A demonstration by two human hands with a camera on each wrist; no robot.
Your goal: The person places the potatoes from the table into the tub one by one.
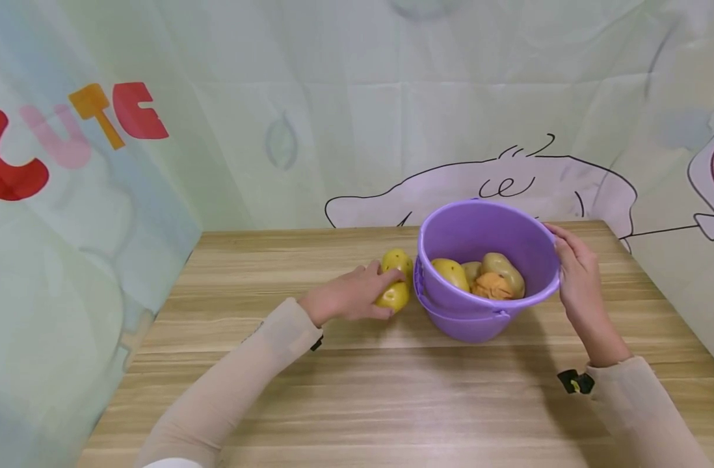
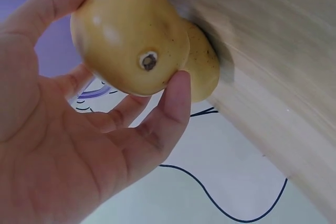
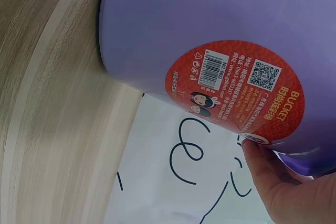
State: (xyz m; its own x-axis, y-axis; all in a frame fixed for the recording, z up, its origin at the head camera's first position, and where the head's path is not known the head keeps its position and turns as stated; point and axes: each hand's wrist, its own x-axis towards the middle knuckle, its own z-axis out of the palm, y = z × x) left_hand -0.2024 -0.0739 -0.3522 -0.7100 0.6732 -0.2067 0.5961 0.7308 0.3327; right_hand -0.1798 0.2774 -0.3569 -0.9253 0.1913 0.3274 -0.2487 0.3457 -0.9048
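My left hand [image 1: 357, 292] pinches a round yellow fruit [image 1: 394, 298] between thumb and fingers, just left of a purple bucket [image 1: 471, 322]. In the left wrist view this fruit [image 2: 126, 40] shows a dark, pale-ringed spot at its end. A second yellow fruit [image 1: 396, 260] sits right behind it, partly covered by the held one in that view. On the bucket's right side, my right hand [image 1: 579, 270] grips the rim. Inside the bucket lie a yellow fruit [image 1: 450, 273], tan potato-like pieces [image 1: 503, 270] and a wrinkled orange piece [image 1: 493, 286].
The bucket stands on a wood-grain table [image 1: 333, 403], its handle hanging against the front. A red label [image 3: 236, 93] is on its outer wall. A printed cloth [image 1: 333, 117] with cartoon lines and letters hangs behind the table and at both sides.
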